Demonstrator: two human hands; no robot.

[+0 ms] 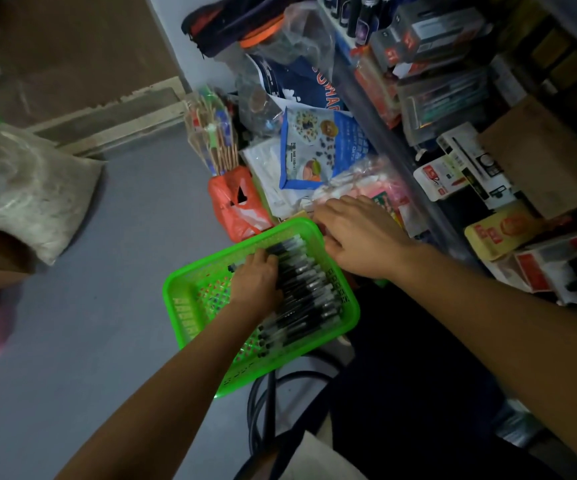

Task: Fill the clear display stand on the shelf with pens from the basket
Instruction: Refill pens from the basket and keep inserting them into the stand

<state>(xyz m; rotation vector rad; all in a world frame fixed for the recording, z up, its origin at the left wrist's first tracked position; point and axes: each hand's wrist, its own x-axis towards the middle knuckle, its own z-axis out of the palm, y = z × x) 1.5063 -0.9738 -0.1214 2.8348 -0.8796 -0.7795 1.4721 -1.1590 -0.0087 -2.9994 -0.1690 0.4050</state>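
A bright green plastic basket (190, 306) sits low in the middle of the head view, with several black pens (309, 292) lying side by side along its right half. My left hand (257, 284) is down inside the basket, its fingers curled over the pens at the row's upper end. My right hand (356, 233) holds the basket's far right rim, fingers bent over the edge. I cannot make out the clear display stand among the shelf goods on the right.
The shelf (418, 188) on the right is crowded with boxed stationery. Behind the basket lie an orange plastic bag (238, 206), a bundle of sticks (211, 140) and a blue packet (318, 147). A grey sack (24, 188) lies left on the grey floor; black cables (263, 403) loop below the basket.
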